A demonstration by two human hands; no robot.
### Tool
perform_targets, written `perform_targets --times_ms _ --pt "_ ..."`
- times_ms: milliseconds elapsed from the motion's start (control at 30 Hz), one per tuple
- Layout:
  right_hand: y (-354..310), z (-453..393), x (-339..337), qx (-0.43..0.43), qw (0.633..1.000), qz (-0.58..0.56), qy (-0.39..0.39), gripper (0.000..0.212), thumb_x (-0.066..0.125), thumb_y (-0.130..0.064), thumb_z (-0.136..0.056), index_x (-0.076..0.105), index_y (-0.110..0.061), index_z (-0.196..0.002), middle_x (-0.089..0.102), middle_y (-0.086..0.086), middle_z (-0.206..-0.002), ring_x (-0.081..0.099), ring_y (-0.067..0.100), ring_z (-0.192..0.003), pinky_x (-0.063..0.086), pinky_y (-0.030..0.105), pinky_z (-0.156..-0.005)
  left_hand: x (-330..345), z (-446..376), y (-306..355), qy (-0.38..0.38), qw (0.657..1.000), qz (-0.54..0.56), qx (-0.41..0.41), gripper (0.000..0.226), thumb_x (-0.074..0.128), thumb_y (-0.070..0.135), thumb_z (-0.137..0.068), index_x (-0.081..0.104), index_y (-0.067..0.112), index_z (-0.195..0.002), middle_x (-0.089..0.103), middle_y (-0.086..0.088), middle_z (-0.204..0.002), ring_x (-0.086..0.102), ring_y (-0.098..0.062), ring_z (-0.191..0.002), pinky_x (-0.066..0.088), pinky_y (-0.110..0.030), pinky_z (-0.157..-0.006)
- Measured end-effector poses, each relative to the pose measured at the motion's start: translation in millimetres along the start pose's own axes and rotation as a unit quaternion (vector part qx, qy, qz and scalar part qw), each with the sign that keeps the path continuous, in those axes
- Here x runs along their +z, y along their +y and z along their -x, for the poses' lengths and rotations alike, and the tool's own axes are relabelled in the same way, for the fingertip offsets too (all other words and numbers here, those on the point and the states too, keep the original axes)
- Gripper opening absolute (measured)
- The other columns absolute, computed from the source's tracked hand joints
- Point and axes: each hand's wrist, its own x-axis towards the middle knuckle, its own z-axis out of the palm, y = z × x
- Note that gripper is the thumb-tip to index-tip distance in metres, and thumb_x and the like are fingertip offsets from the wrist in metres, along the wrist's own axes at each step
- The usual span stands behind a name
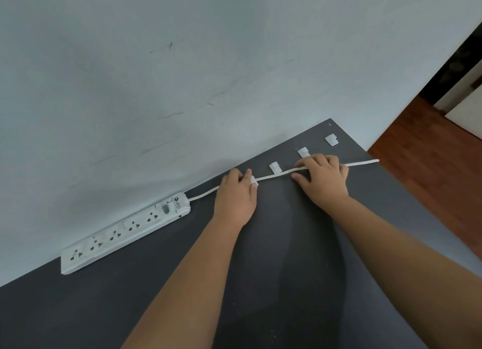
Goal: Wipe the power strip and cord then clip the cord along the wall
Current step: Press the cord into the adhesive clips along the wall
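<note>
I see a big pale wall point(182, 74) with dark scuff marks. Below it is a dark grey table point(300, 283). A brown wood floor point(430, 171) is on my right.

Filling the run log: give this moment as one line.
stage: clipping | left hand: on first clip | right hand: holding cord | power strip: by wall

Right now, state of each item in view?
power strip: flat on dark surface, against wall, sockets empty
cord: runs right from strip, both hands on it
left hand: grip closed on clip at cord
right hand: pressing cord down
three clips: near, middle, far: cord not in them
</note>
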Motion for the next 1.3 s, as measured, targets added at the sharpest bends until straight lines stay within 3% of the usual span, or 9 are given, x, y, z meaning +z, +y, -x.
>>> perform_targets --times_ms 200,300,467,667,800,967,1300 --pt "6.2 -21.2 -5.4 -0.015 0.999 -0.031 -0.006 0.016 0.056 -0.039 -0.092 0.068 -0.035 -0.102 0.064 -0.007 -0.097 0.052 0.020 -0.104 0.023 0.038 -0.093 -0.6 -31.9 28.8 -0.012 0.994 0.105 -0.021 0.047 0.045 0.038 -0.097 0.049 0.014 -0.138 0.052 -0.007 -0.122 0.050 -0.026 -0.113 0.042 -0.038 -0.100" --pt "6.4 -27.2 -7.0 -0.012 1.000 -0.025 -0.009 0.017 0.058 -0.041 -0.091 0.070 -0.037 -0.103 0.065 -0.007 -0.097 0.053 0.018 -0.103 0.024 0.039 -0.089 0.2 -52.5 41.2 -0.048 0.991 0.120 -0.021 0.032 0.052 0.036 -0.095 0.066 0.017 -0.117 0.059 -0.007 -0.112 0.056 -0.026 -0.105 0.047 -0.037 -0.091" --pt "5.3 -29.6 -6.5 -0.009 1.000 -0.010 -0.008 0.022 0.057 -0.042 -0.092 0.070 -0.036 -0.108 0.065 -0.006 -0.101 0.052 0.019 -0.105 0.024 0.038 -0.087 -0.7 -64.8 39.5 -0.063 0.991 0.118 -0.012 0.021 0.057 0.028 -0.092 0.071 0.016 -0.102 0.061 -0.005 -0.102 0.059 -0.022 -0.093 0.050 -0.034 -0.085" --pt "-3.2 -35.8 -8.4 -0.014 0.997 0.077 -0.027 0.027 0.050 -0.040 -0.095 0.068 -0.033 -0.115 0.065 -0.002 -0.106 0.054 0.023 -0.106 0.025 0.038 -0.089 10.9 -64.3 43.7 -0.034 0.998 0.044 0.016 0.025 0.044 0.025 -0.098 0.061 0.011 -0.109 0.056 -0.008 -0.114 0.051 -0.028 -0.106 0.042 -0.037 -0.089" --pt "-6.1 -36.1 -10.8 -0.019 0.992 0.114 -0.044 0.028 0.048 -0.038 -0.097 0.068 -0.031 -0.116 0.063 0.000 -0.107 0.056 0.024 -0.104 0.026 0.038 -0.089 23.2 -57.1 47.0 0.020 0.999 -0.019 0.020 0.027 0.036 0.024 -0.100 0.059 0.013 -0.109 0.058 -0.005 -0.113 0.049 -0.028 -0.099 0.037 -0.034 -0.089" --pt "-5.0 -35.1 -10.7 -0.017 0.993 0.110 -0.040 0.028 0.049 -0.037 -0.096 0.069 -0.030 -0.114 0.060 0.001 -0.106 0.059 0.024 -0.099 0.026 0.037 -0.087 23.0 -59.0 51.4 0.034 0.999 -0.027 0.001 0.026 0.038 0.018 -0.099 0.060 0.012 -0.112 0.059 -0.005 -0.113 0.045 -0.031 -0.102 0.035 -0.036 -0.086" --pt "-12.1 -48.3 -12.7 0.020 0.995 0.074 -0.062 0.027 0.051 -0.039 -0.094 0.069 -0.030 -0.111 0.060 0.000 -0.112 0.062 0.022 -0.097 0.029 0.037 -0.092 28.6 -43.7 37.2 0.080 0.996 -0.023 0.041 0.022 0.044 0.023 -0.099 0.064 0.019 -0.106 0.063 -0.001 -0.106 0.051 -0.028 -0.097 0.042 -0.035 -0.081"
